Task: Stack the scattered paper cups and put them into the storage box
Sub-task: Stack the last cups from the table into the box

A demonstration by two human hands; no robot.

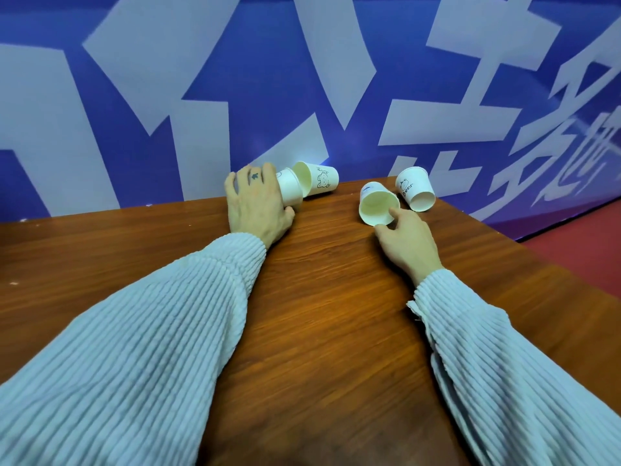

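Left hand [257,205] palm-down, grips tipped cup [289,190]; right hand [407,242] pinches second cup [377,202] rim.

Wood-grain table [319,331] lies under the grip; beyond it stands a blue, white-lettered banner wall [235,79]; rightward, red floor [578,250].

This looks like an event or exhibition hall: a glossy blue backdrop banner with huge white characters [235,79] stands behind a brown wood-grain table [319,314], with red flooring [586,253] at the far right.
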